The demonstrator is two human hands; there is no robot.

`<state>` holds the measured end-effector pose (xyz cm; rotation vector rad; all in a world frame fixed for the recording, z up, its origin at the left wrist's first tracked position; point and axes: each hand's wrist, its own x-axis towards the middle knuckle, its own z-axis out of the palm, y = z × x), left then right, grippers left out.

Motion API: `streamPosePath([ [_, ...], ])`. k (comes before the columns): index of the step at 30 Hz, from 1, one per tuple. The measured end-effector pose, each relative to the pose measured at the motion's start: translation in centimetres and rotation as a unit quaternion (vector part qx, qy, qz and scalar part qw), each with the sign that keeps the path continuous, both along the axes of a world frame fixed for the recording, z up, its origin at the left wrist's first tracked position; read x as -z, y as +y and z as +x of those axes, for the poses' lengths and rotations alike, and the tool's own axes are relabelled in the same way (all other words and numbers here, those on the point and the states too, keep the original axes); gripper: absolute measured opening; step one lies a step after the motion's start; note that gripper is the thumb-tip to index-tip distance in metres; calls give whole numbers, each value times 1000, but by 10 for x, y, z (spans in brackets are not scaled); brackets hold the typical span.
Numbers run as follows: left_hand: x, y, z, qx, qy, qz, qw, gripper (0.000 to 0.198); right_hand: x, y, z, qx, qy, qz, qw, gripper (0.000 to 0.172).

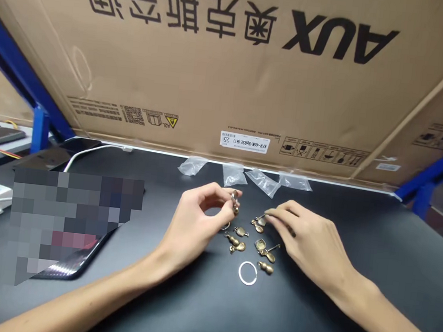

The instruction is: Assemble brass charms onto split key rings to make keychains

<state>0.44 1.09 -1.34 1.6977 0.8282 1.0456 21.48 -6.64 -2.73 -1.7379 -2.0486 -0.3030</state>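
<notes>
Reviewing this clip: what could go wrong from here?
The small metal item is pinched at the left hand's fingertips, so it might slip.

The brass-coloured charms lie close together; the right hand, with fingertips at one, could nudge its neighbours.

The loose ring lies flat on the dark table, so it may be awkward to lift.

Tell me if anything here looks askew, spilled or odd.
The large cardboard box behind the table looks odd: its print and white label are upside down. A pixelated patch also hides most of a dark-edged object at left, so I cannot judge that. No spill shows near the small metal charms.
</notes>
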Motion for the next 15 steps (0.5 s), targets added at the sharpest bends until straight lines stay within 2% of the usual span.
streamPosePath([
  [6,4,-5,0,24,15,6,1000,11,8,9,6,-49,-9,-62,997,22],
  [15,0,-7,0,25,31,15,999,11,8,8,3,-78,-12,-69,994,20],
])
